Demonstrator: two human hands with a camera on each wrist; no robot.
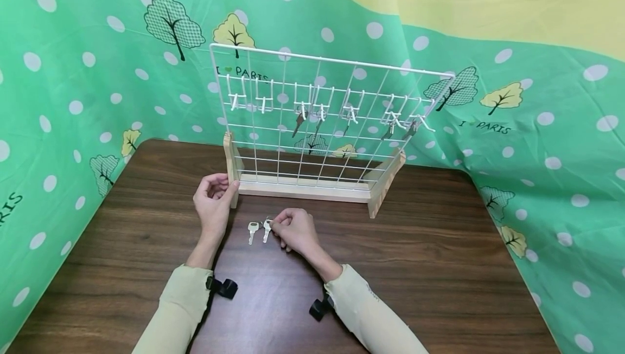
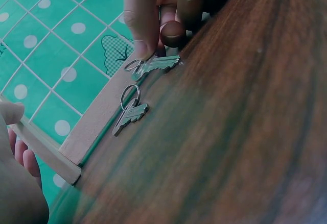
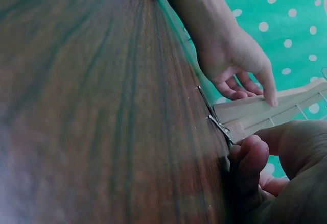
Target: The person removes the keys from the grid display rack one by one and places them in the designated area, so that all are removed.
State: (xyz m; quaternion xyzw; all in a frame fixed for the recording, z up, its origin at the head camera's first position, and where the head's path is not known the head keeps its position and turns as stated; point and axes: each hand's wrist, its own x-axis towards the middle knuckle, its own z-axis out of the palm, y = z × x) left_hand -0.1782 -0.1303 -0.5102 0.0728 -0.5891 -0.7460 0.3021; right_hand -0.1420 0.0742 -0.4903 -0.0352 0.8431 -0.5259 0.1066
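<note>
Two silver keys lie on the dark wooden table in front of a white wire rack. My right hand pinches the head of the right key between thumb and fingertips; the key still lies flat on the table. The other key lies free just to its left, with its ring showing. My left hand rests its thumb against the rack's left wooden foot, its fingers loosely curled and holding nothing. The right wrist view shows the pinched key edge-on.
The rack stands on a wooden base with a second foot on the right. Several keys hang from white hooks along its upper rows; the two leftmost hooks hold nothing. A green patterned cloth walls in the table.
</note>
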